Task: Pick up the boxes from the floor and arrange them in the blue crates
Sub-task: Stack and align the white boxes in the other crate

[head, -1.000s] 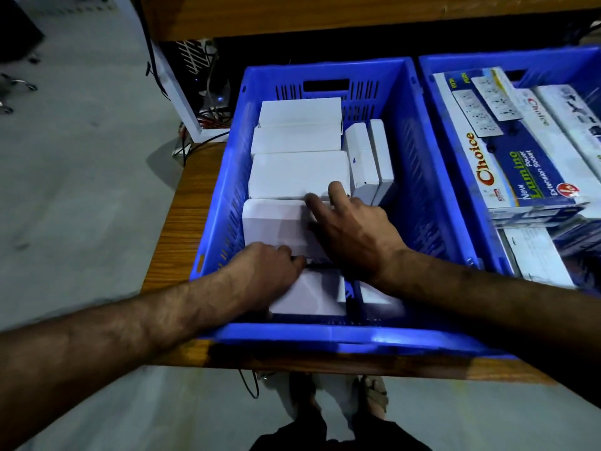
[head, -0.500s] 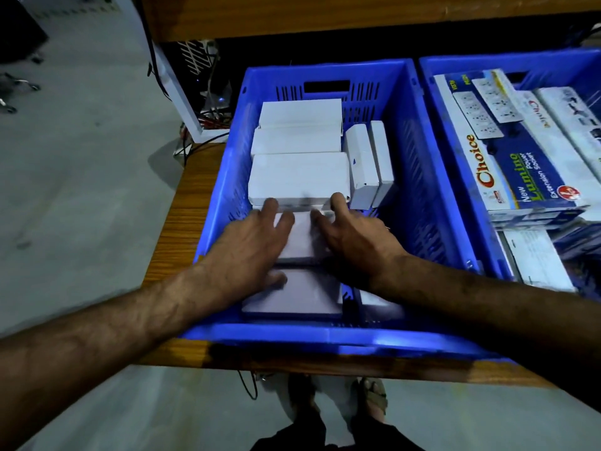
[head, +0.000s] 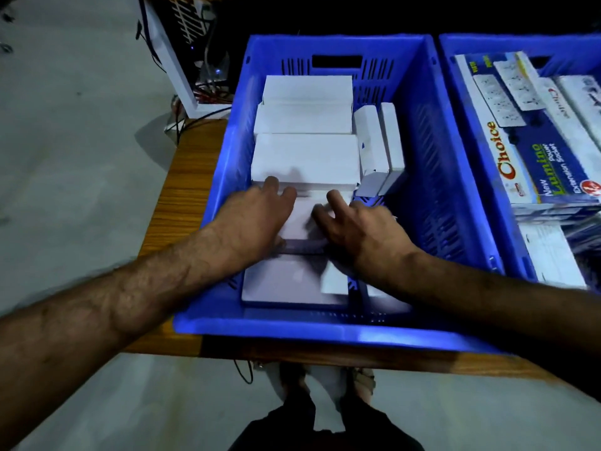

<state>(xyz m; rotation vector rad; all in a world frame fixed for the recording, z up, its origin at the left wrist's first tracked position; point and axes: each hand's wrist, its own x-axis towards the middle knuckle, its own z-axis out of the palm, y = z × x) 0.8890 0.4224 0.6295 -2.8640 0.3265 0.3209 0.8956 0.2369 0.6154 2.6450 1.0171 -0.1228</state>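
Left hand and right hand, fingers spread flat, press one white box between them inside the blue crate. More white boxes stacked just beyond the fingertips. Second crate right of right hand holds printed cartons. Cables far left.

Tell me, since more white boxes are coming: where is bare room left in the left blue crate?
Bare floor shows along the crate's right wall, beside the two upright boxes. The left column of flat white boxes is crowded, with both hands, left and right, on it.
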